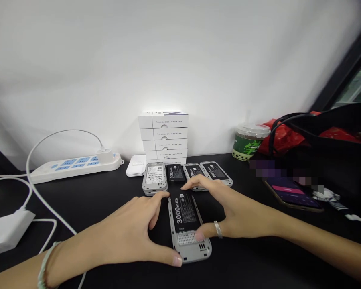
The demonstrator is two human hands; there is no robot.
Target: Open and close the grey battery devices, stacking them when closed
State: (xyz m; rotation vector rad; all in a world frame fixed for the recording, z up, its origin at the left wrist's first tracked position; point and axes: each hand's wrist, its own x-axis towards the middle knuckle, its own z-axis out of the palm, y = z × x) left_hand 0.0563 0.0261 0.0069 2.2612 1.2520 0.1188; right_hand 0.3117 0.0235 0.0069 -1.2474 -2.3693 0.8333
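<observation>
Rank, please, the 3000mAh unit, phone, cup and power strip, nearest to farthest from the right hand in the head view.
Right hand:
1. 3000mAh unit, touching it.
2. Phone, to its right.
3. Cup, behind it.
4. Power strip, far left.

A stack of white boxes (pixel 163 136) stands at the back; a power strip (pixel 75 167) lies left on the bench (pixel 87 200); a milk tea cup (pixel 248 141), phone (pixel 291 194) and black bag (pixel 333 172) sit right

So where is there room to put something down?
Bare black desk lies between the white power strip and the left hand, and between the right hand and the phone. It's crowded around the gray 3000 mAh device and the row of devices behind it.
</observation>
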